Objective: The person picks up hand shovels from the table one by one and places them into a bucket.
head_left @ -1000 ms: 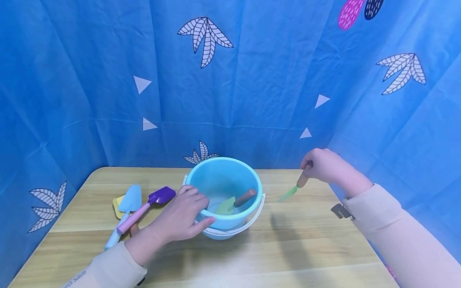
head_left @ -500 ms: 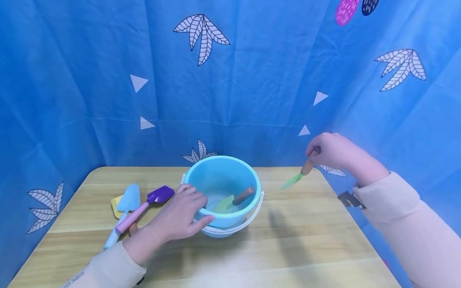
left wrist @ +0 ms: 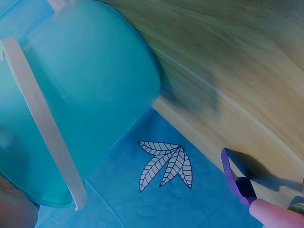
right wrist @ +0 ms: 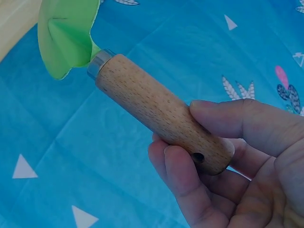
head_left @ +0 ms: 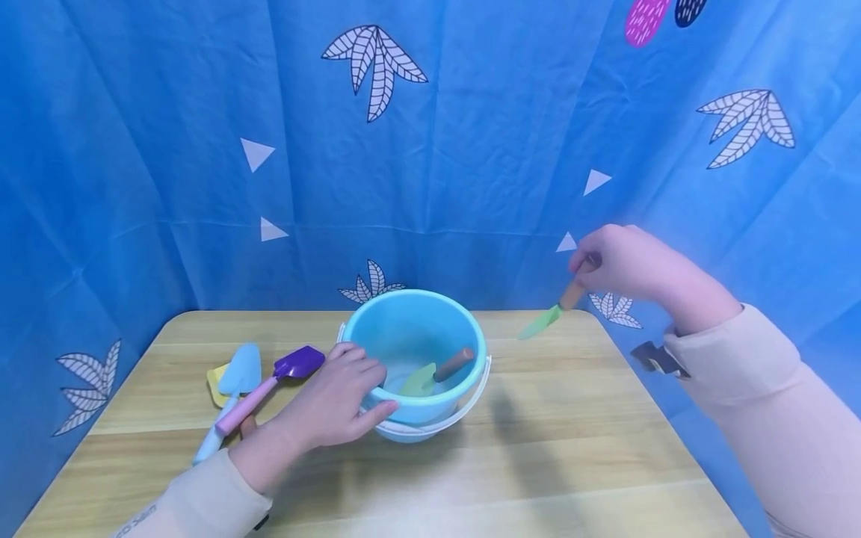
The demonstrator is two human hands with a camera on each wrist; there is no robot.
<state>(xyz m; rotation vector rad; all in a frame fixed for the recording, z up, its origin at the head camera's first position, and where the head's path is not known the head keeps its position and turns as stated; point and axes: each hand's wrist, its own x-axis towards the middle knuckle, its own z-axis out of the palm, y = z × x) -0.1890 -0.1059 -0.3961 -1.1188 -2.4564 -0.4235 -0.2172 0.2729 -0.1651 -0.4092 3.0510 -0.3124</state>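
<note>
My right hand (head_left: 622,261) pinches the wooden handle end of a small green garden trowel (head_left: 541,321), held above the table to the right of the bucket. In the right wrist view, thumb and fingers close on the wooden handle (right wrist: 147,99), and the green blade (right wrist: 71,38) points away. My left hand (head_left: 343,396) grips the near-left rim of a light blue bucket (head_left: 417,302), its thumb along the front. Another green trowel (head_left: 420,381) with a brown handle leans inside the bucket. The bucket's white handle (left wrist: 45,121) hangs down outside.
Left of the bucket, on the wooden table (head_left: 572,463), lie a purple shovel (head_left: 299,362) with a pink handle, a light blue trowel (head_left: 242,370) and a yellow tool (head_left: 217,385), partly overlapping. A patterned blue cloth (head_left: 471,134) hangs behind and beside the table.
My right hand has risen with the green trowel and gone slightly farther right. The left hand stays on the bucket's rim, and the bucket has not visibly moved on the table.
</note>
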